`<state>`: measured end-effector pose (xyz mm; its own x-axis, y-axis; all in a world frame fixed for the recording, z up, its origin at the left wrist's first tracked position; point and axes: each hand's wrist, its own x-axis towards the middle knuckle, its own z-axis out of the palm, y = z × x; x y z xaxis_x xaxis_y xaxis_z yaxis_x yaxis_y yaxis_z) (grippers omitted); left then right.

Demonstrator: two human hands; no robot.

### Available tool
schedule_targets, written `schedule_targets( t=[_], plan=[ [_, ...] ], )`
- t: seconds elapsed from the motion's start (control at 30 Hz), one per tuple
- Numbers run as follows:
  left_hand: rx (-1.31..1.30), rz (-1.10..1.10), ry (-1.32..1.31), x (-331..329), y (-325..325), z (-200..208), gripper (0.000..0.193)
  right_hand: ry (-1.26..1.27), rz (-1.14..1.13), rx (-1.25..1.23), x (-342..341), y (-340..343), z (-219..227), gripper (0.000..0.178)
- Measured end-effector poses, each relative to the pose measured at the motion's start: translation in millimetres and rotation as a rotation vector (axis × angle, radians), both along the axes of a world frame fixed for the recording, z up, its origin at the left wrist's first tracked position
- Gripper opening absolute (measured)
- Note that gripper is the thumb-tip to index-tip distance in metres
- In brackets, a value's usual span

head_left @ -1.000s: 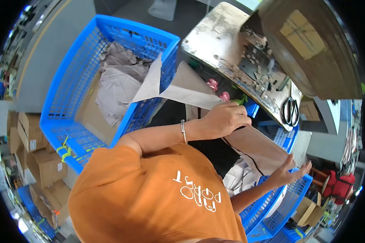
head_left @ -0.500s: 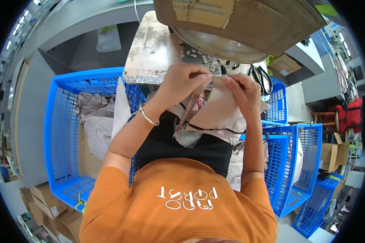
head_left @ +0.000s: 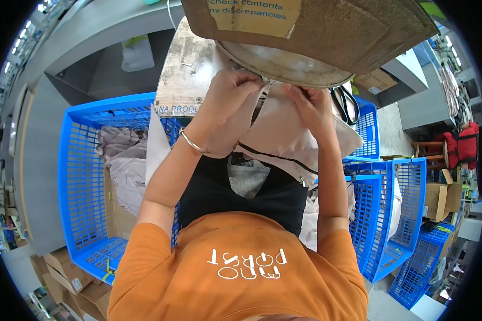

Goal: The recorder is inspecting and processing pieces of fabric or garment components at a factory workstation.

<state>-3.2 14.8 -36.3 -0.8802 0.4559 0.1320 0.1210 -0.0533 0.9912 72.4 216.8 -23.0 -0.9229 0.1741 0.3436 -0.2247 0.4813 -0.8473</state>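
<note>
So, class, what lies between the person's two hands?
In the head view, pale fabric lies between the left hand and the right hand; a narrow dark patch shows too.

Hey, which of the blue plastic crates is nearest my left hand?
The large blue crate on your left, holding crumpled greyish fabric, is nearest your left hand; the other blue crates all stand on your right.

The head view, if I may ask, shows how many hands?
2: the left hand and the right hand, side by side, both holding the pale fabric below the brown panel. Others may be hidden at the blurred rim.
</note>
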Motion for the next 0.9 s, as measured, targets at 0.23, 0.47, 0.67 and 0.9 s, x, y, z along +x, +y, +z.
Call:
schedule_targets(
  t=[0.23, 0.47, 0.67, 0.9],
  plan=[
    [0.020, 0.099, 0.007, -8, -1, 10, 0.021, -0.007, -0.163, -0.015, -5, 0, -1, 0.015],
    [-0.021, 0.194, 0.027, 9, -28, 21, 0.019, 0.085, -0.292, 0.463, 74, 42, 16, 0.014],
    [-0.125, 0.165, 0.298, 85, -21, 13, 0.012, -0.257, -0.669, 0.714, 202, 108, -9, 0.020],
    [-0.206, 0.170, 0.582, 122, 13, 0, 0.010, -0.049, -1.259, 1.468, 284, 118, -15, 0.026]
  ],
)
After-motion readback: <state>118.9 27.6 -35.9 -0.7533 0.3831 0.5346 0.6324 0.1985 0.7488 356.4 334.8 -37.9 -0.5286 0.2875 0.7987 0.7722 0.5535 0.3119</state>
